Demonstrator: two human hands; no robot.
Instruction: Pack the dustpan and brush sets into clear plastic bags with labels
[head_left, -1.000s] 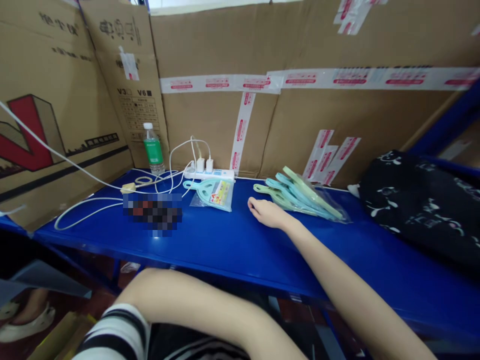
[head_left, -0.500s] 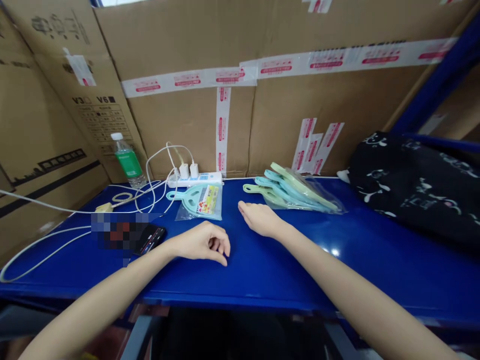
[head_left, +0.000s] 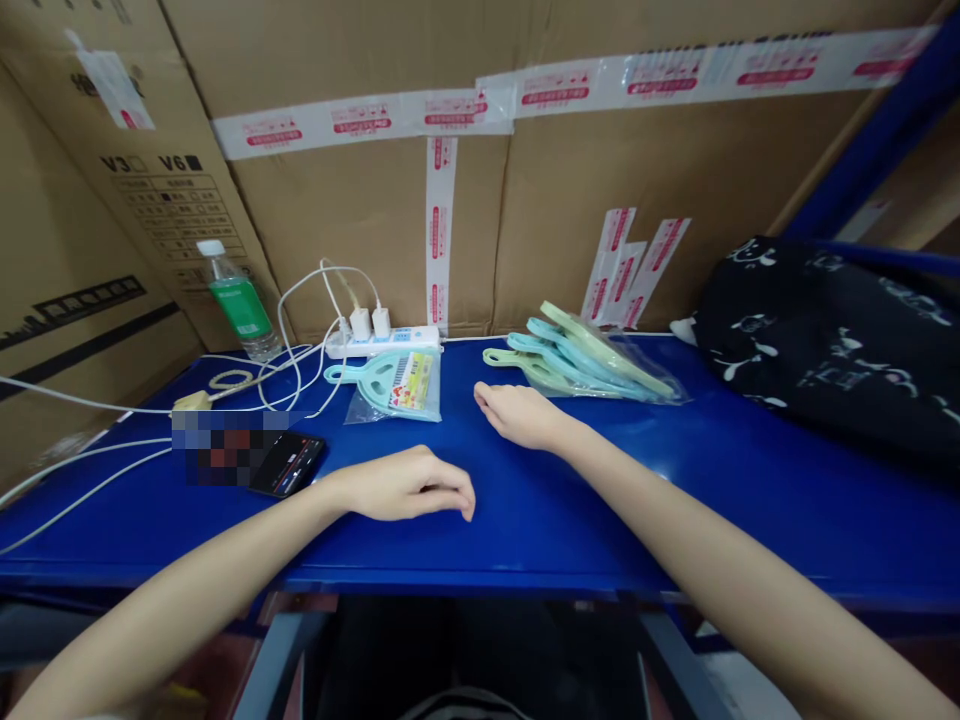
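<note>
My left hand (head_left: 409,484) rests palm down on the blue shelf (head_left: 525,520), fingers loosely stretched and holding nothing. My right hand (head_left: 519,414) lies further back on the shelf with its fingers curled loosely under, nothing visible in it. Just behind the right hand is a pile of bagged light green and blue plastic dustpans (head_left: 585,362). A single bagged blue dustpan (head_left: 391,380) with a colourful label lies behind the left hand.
A phone (head_left: 289,463) lies left of my left hand. A white power strip (head_left: 382,340) with chargers and cables, and a green-labelled water bottle (head_left: 236,300), stand at the back left. Taped cardboard walls (head_left: 375,220) enclose the shelf. A black patterned bag (head_left: 832,350) sits right.
My left arm came up from below and the hand settled on the shelf, then flattened out. The view tilted down and shifted right. My right hand stayed put.
</note>
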